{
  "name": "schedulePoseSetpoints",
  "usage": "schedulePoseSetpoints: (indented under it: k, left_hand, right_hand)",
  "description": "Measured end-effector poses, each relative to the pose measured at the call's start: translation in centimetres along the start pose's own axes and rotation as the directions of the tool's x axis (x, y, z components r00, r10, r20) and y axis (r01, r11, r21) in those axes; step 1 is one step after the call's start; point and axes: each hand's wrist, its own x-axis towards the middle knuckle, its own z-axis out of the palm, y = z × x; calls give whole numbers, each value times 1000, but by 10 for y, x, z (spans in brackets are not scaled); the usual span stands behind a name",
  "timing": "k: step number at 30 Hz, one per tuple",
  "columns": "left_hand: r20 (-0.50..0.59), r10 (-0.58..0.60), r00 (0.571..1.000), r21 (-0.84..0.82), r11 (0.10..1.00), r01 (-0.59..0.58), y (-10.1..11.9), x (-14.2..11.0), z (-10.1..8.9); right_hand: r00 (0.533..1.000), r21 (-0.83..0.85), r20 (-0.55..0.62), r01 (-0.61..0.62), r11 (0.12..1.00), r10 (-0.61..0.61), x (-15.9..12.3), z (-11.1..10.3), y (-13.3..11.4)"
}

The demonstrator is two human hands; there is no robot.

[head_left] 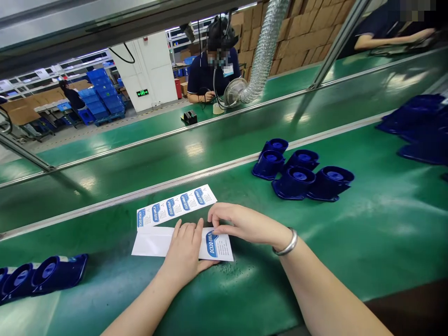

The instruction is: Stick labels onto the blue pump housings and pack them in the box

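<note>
My left hand (185, 249) lies flat with its fingers stretched over a white label sheet (150, 242) on the green bench. One blue-and-white sticker (217, 245) shows on that sheet, just right of the hand. At the sticker's top edge, my right hand (241, 224) has thumb and forefinger brought together; whether they pinch the edge cannot be made out. A silver bangle (286, 242) is on the right wrist. Right behind lies another strip of blue-and-white stickers (178, 205), partly under the front sheet.
Blue plastic housings stand in a cluster (301, 177) at the right, a row (49, 275) at the left and a blurred group (420, 126) at far right. Across a metal rail (175, 135) a person (213, 70) works beside a silver duct (266, 51). Another person's arm (392, 41) shows upper right.
</note>
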Motion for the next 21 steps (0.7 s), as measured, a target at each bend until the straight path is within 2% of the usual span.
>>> schedulePoseSetpoints:
  k: [2, 4, 6, 8, 9, 11, 13, 15, 18, 21]
  left_hand:
    - [-20, -25, 999, 14, 1000, 26, -4, -1, -3]
    - [1, -58, 998, 60, 996, 58, -5, -3, -5]
    - [37, -85, 996, 111, 991, 81, -3, -6, -6]
    - [59, -93, 994, 141, 986, 84, 0, -8, -6]
    - [63, -96, 993, 146, 985, 86, 0, -9, -6]
    - [59, -114, 992, 163, 981, 103, -5, -9, -13]
    - [25, -174, 984, 194, 967, 166, -24, -8, -27]
    - [-38, -282, 959, 239, 929, 283, -56, -9, -48]
    - [-137, -460, 877, 296, 826, 480, -120, -19, -80]
    - [-130, -568, 813, 329, 749, 575, -175, -41, -94]
  right_hand:
    - [996, 115, -71, 69, 991, -61, -1, -1, -8]
    - [971, 281, -226, 146, 948, -83, -3, -1, -12]
    - [886, 456, -464, 246, 856, -7, -7, -1, -12]
    - [748, 566, -643, 325, 757, 161, -9, -2, -6]
    - [692, 599, -679, 330, 730, 245, -9, -3, -2]
    - [640, 645, -677, 276, 713, 364, -7, -3, 6]
    - [636, 666, -652, 219, 713, 413, -5, -3, 12]
    - [649, 676, -634, 202, 708, 420, -2, 0, 14]
    - [673, 694, -612, 206, 690, 415, 0, 4, 14]
    - [701, 714, -587, 211, 668, 405, 2, 9, 12]
